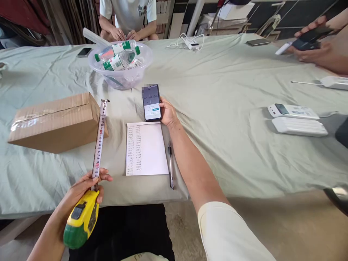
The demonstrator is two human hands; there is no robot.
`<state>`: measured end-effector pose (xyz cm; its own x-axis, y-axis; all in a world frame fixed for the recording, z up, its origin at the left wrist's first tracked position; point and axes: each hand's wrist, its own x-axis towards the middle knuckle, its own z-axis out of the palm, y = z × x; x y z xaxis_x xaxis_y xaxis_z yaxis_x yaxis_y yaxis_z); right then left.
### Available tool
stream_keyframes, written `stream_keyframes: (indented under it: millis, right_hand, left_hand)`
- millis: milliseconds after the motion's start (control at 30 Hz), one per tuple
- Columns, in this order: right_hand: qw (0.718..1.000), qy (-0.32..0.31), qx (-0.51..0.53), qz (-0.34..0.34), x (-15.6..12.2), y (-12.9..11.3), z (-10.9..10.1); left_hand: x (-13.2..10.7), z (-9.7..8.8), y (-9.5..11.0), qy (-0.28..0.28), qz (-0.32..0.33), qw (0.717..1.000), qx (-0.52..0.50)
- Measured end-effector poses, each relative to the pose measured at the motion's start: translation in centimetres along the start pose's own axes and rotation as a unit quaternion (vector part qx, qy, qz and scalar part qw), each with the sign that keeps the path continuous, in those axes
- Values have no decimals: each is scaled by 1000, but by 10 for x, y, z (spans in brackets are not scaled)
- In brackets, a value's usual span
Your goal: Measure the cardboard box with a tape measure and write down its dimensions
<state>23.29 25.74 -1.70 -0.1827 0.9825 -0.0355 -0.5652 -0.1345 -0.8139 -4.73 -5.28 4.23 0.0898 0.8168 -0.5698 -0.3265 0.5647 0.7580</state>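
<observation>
My left hand (94,181) grips a yellow and green tape measure (83,219) near the table's front edge. Its blade (98,139) sticks out, slanting up past the right end of a cardboard box (54,121); whether they touch I cannot tell. My right hand (168,113) is closed around the right edge of a smartphone (152,105), whose screen shows a running-time display. Just below the phone lies a sheet of paper (152,152) with columns of handwritten figures. A black pen (170,166) rests along the paper's right side.
A clear plastic basin (123,78) of bottles stands at the back left, a dark phone (84,52) beside it. White devices (293,110) lie at right. A person (129,21) sits opposite; another person's hands (312,50) hold a dark object. Green cloth (231,127) covers the table.
</observation>
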Motion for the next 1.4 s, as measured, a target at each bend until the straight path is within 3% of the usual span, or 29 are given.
stream_keyframes:
  millis: [233, 400, 700, 933, 1000, 1067, 1133, 1233, 1300, 1400]
  right_hand:
    - [1000, 10, -9, 16, -1, -1, 2]
    - [999, -3, -8, 31, 1, -1, -1]
    - [999, -17, 3, 49, 2, 0, -3]
    - [996, 66, 46, 42, 10, 9, 5]
    - [996, 73, 13, 44, 11, 11, 4]
    - [993, 81, -83, 21, 12, 12, 2]
    - [965, 105, -238, -43, 11, 12, -2]
    - [874, 161, -431, -155, 12, 9, -13]
    - [832, 206, -477, -195, 14, 7, -22]
    - [813, 232, -487, -222, 16, 7, -35]
  left_hand:
    - [-11, 12, -5, -17, 16, 999, 44]
    - [-10, 5, -10, -44, 22, 997, 64]
    - [-10, 1, -13, -42, 34, 996, 74]
    - [-14, 8, -12, 6, 31, 997, 75]
    - [-14, 9, -12, 10, 32, 997, 72]
    - [-14, 9, -12, 5, 33, 997, 64]
    - [-14, 8, -12, -1, 30, 998, 57]
    - [-13, 7, -13, 2, 28, 998, 48]
    - [-14, 8, -14, 13, 26, 999, 39]
    - [-17, 10, -14, 27, 17, 999, 20]
